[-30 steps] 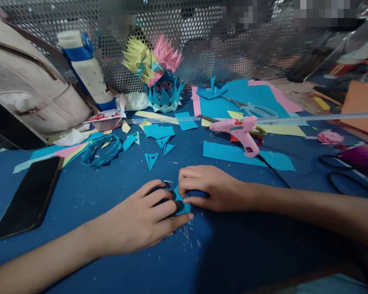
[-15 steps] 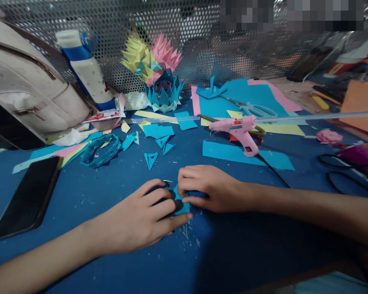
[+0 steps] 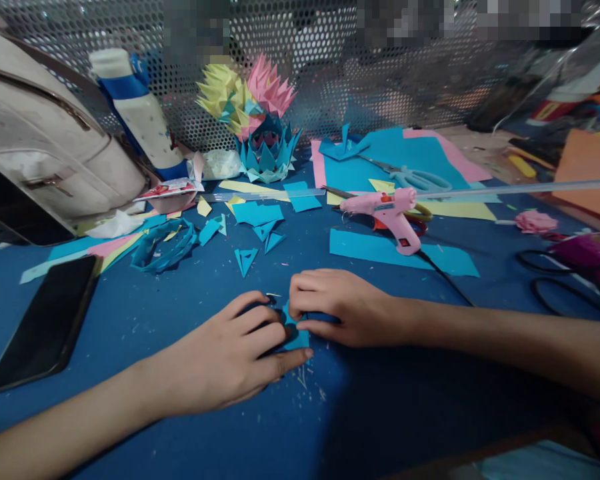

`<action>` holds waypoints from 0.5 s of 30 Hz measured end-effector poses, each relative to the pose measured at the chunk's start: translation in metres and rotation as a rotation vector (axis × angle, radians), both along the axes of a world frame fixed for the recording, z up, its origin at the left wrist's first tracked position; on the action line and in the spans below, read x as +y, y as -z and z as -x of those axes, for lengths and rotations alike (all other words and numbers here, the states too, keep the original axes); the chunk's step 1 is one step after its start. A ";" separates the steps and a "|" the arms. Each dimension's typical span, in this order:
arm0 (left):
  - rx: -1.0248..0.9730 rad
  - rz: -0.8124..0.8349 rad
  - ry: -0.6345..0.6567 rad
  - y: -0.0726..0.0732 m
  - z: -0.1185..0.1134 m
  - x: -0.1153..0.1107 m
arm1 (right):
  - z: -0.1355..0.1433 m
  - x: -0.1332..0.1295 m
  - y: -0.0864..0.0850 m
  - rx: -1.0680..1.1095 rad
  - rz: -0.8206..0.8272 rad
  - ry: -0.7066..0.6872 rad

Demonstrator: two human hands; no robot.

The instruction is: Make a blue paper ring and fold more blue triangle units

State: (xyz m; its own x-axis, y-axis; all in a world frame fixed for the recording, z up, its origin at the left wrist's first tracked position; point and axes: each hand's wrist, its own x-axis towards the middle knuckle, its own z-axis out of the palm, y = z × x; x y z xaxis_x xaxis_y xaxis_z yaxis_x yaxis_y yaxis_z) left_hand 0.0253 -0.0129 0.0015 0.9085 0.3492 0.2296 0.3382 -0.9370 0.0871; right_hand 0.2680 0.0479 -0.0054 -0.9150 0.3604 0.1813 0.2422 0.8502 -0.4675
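Observation:
A small piece of blue paper (image 3: 296, 339) lies on the blue table between my hands, partly hidden by the fingers. My left hand (image 3: 235, 353) presses on its left and lower side, thumb along the near edge. From the right, my right hand (image 3: 345, 308) pinches its upper part with curled fingers and thumb. Beyond the hands lie small folded blue triangles (image 3: 245, 261), a blue paper strip (image 3: 445, 259) and a pink glue gun (image 3: 397, 217) with a black cord.
A dark phone (image 3: 45, 323) lies at the left, near a pale bag (image 3: 45, 120) and a white-blue bottle (image 3: 143, 120). Folded paper flowers (image 3: 270, 150) stand at the back. Blue-handled scissors (image 3: 420, 179) rest on coloured sheets. A purple object (image 3: 587, 257) lies at the right.

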 end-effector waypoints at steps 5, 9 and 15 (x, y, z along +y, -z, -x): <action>0.062 0.067 0.009 -0.007 0.001 0.000 | 0.000 0.000 0.000 -0.004 -0.005 0.000; 0.069 0.088 0.007 -0.008 0.003 0.001 | -0.001 0.000 0.000 -0.007 -0.006 -0.006; 0.037 0.078 0.021 0.000 0.005 0.000 | -0.001 0.000 -0.001 -0.004 -0.013 -0.010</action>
State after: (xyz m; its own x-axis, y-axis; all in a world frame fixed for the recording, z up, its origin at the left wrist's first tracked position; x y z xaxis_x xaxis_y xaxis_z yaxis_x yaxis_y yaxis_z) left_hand 0.0207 -0.0125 0.0020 0.9231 0.3458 0.1684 0.3232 -0.9347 0.1477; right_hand 0.2686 0.0481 -0.0047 -0.9192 0.3490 0.1823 0.2356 0.8584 -0.4556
